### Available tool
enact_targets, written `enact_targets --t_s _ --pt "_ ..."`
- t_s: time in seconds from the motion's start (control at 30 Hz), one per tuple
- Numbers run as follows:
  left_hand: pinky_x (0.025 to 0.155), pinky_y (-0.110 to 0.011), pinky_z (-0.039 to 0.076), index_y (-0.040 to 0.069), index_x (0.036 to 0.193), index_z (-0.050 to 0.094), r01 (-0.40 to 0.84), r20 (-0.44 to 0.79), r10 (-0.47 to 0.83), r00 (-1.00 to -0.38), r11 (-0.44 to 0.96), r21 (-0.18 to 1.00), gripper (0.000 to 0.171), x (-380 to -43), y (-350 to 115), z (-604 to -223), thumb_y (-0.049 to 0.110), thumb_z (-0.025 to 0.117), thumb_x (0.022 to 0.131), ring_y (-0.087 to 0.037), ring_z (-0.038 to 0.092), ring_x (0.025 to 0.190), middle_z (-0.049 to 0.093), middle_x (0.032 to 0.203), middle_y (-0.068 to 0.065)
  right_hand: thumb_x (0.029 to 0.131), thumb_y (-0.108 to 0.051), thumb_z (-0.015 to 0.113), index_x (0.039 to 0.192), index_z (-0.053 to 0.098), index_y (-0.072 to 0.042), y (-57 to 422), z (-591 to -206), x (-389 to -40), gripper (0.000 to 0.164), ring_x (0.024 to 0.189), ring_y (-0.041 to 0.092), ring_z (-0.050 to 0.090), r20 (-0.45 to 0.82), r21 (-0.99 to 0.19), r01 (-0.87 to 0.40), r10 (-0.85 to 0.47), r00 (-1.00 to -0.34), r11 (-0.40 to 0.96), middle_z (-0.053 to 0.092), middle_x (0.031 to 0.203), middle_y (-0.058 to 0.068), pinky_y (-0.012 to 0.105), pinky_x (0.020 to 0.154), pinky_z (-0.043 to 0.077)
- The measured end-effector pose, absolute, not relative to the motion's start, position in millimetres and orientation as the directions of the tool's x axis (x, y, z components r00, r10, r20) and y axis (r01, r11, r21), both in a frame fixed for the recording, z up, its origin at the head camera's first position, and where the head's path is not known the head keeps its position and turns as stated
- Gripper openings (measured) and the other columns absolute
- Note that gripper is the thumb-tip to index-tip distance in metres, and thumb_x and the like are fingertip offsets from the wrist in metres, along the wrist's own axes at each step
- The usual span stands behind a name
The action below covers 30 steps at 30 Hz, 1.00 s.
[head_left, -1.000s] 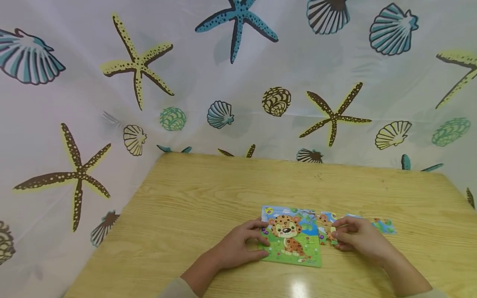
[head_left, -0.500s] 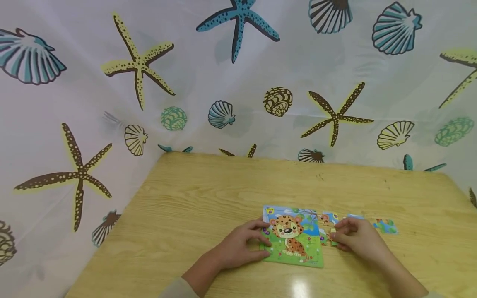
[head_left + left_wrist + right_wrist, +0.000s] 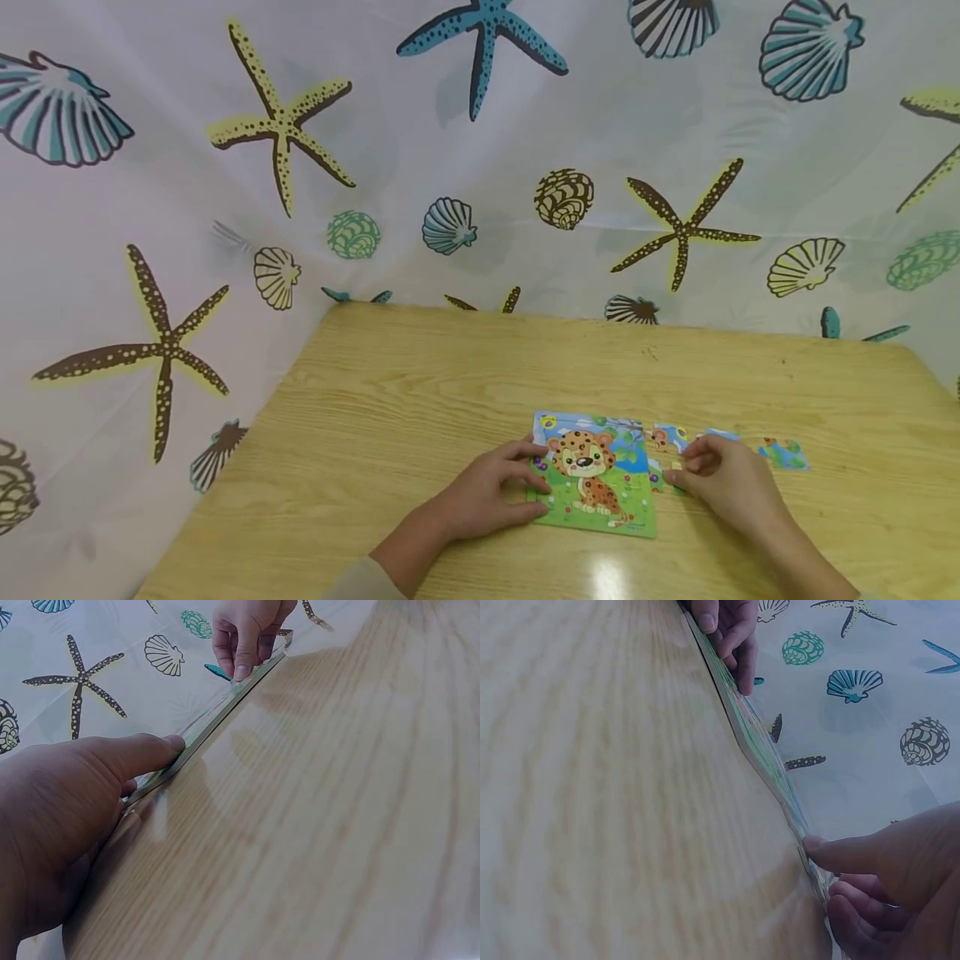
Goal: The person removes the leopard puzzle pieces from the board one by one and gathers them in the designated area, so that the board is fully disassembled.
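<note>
A jigsaw puzzle (image 3: 592, 479) with a cartoon leopard on grass lies flat on the wooden table. My left hand (image 3: 501, 490) rests at its left edge, fingers spread and a little bent over the border; the left wrist view has the thumb lying along the near edge. Just right of the puzzle are several loose puzzle pieces (image 3: 670, 437) with leopard, sky and grass parts. My right hand (image 3: 735, 487) pinches a puzzle piece (image 3: 677, 490) among them between thumb and fingers, which hide most of it. In the right wrist view the thumb tip touches the piece's edge.
Beyond my right hand lies another green-and-blue puzzle piece (image 3: 783, 452), and a blue one (image 3: 722, 434) shows partly behind the fingers. A white curtain (image 3: 480, 275) printed with shells and starfish borders the wooden table (image 3: 420, 375) at the back and sides.
The right thumb and fingers have shifted slightly left over the pieces, covering more of them. The left hand keeps its place on the puzzle. The whole view has drifted a little.
</note>
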<state>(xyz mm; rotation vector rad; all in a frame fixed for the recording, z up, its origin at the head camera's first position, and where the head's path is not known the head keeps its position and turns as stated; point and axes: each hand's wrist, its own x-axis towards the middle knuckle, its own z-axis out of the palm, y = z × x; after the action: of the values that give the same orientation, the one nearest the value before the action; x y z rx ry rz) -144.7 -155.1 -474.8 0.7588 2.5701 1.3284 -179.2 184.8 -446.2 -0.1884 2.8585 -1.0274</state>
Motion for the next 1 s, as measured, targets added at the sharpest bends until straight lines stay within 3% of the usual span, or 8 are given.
enact_targets --t_s 0.3,0.57,1.0 --pt "0.121 -0.051 0.032 0.021 0.101 0.076 0.358 0.086 0.493 -0.866 0.490 0.795 0.015 -143.8 -155.2 -473.6 0.029 0.077 0.089 -0.024 0.027 0.152 0.050 0.149 0.001 0.083 -0.024 0.082 0.091 0.069 -0.006 180.5 -446.1 -178.1 0.024 0.071 0.010 0.062 -0.018 -0.647 -0.137 -0.194 -0.981 0.750 0.067 0.079 -0.001 0.019 0.061 0.051" --pt "0.121 -0.051 0.032 0.021 0.101 0.076 0.364 0.090 0.493 -0.865 0.493 0.790 0.015 -144.2 -154.3 -475.5 0.029 0.077 0.088 -0.024 0.028 0.152 0.051 0.148 0.002 0.084 -0.024 0.081 0.096 0.069 -0.008 171.0 -438.3 -179.3 0.023 0.074 0.009 0.066 -0.040 -0.648 -0.135 -0.211 -0.977 0.749 0.068 0.083 -0.001 0.022 0.063 0.053" --pt "0.122 -0.050 0.031 0.025 0.101 0.075 0.355 0.078 0.486 -0.870 0.510 0.783 0.014 -145.6 -153.2 -475.7 0.031 0.078 0.088 -0.021 0.027 0.152 0.050 0.149 0.005 0.088 -0.016 0.076 0.108 0.067 0.001 141.6 -431.7 -187.9 0.028 0.080 0.016 0.068 -0.119 -0.850 -0.102 -0.377 -0.919 0.517 0.065 0.093 0.008 0.023 0.064 0.057"
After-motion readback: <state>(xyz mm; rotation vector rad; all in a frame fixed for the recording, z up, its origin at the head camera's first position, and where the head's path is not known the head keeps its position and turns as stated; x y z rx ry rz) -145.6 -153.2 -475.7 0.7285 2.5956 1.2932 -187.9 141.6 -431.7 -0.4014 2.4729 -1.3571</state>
